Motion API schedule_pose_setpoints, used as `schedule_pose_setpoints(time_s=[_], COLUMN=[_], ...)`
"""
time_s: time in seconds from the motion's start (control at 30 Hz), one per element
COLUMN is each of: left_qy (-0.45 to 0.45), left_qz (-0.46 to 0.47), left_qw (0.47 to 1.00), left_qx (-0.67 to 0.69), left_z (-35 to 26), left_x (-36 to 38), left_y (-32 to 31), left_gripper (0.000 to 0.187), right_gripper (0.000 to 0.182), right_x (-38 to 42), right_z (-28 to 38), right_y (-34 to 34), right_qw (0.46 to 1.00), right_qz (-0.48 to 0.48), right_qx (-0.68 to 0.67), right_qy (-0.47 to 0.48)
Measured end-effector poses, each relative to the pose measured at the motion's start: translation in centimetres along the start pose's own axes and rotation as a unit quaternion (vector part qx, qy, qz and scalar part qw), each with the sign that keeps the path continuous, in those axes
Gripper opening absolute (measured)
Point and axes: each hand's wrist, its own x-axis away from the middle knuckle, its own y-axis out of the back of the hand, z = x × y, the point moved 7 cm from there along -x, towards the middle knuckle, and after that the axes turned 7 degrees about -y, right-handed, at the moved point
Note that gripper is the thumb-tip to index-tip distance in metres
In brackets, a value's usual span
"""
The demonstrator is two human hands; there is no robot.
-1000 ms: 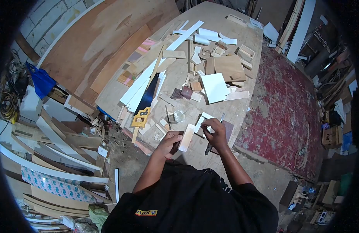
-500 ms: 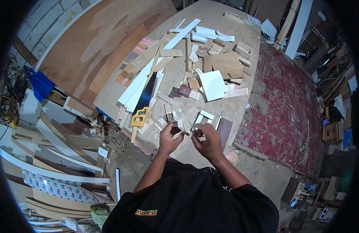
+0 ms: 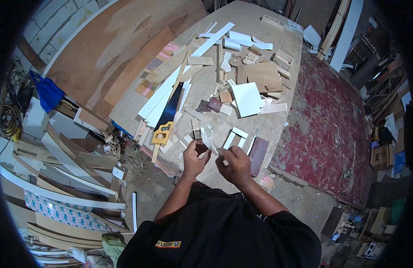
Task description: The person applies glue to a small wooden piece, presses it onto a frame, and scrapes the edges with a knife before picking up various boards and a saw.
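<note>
left hand (image 3: 195, 160) pinches pale flat piece (image 3: 212, 143), seemingly wood | right hand (image 3: 235, 164) curled, contents I can't tell | likely light, stiff; hold edges

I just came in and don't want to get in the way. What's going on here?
Someone is at a cluttered worktable, handling a small part. The left hand holds a thin pale piece in its fingers, and the right hand is close beside it; whether it grips anything is too small to tell. A yellow-handled saw lies to the left by white strips, and a dark reddish block lies right of the hands.
</note>
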Motion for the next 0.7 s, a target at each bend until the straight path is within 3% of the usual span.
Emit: schedule_pose_setpoints(time_s=[0.1, 0.2, 0.33, 0.4, 0.47, 0.53, 0.6, 0.7], left_qy=[0.012, 0.011, 0.057, 0.089, 0.101, 0.124, 0.137, 0.166], left_qz=[-0.07, -0.173, -0.237, -0.285, -0.306, -0.325, -0.31, -0.273], left_qw=[0.997, 0.978, 0.953, 0.931, 0.922, 0.903, 0.909, 0.917], left_qx=[-0.013, 0.115, 0.18, 0.209, 0.214, 0.251, 0.245, 0.241], left_z=[0.9, 3.2, 5.4, 6.8, 6.6, 8.5, 10.3, 10.5], left_x=[-0.1, 0.2, 2.9, 5.3, 6.9, 8.8, 10.7, 12.0], left_y=[3.6, 8.7, 14.8, 17.2, 17.6, 18.5, 19.0, 18.1], left_gripper=[0.022, 0.014, 0.019, 0.016, 0.019, 0.021, 0.025, 0.03], right_gripper=[0.026, 0.021, 0.018, 0.017, 0.017, 0.012, 0.011, 0.016], right_x=[-0.3, 0.2, 2.0, 4.0, 7.2, 13.0, 15.1, 16.3], right_z=[-2.2, -5.8, -10.2, -12.4, -15.6, -19.1, -20.0, -17.3], right_y=[0.1, -1.4, -6.4, -10.0, -14.4, -20.0, -22.8, -24.4], right_qw=[0.998, 0.993, 0.98, 0.949, 0.939, 0.746, 0.771, 0.728], right_qz=[-0.004, 0.018, 0.077, 0.132, 0.155, 0.252, 0.287, 0.307], right_qx=[-0.015, -0.028, -0.026, -0.102, -0.132, -0.296, -0.274, -0.27], right_qy=[-0.066, -0.117, -0.183, -0.268, -0.277, -0.541, -0.498, -0.55])
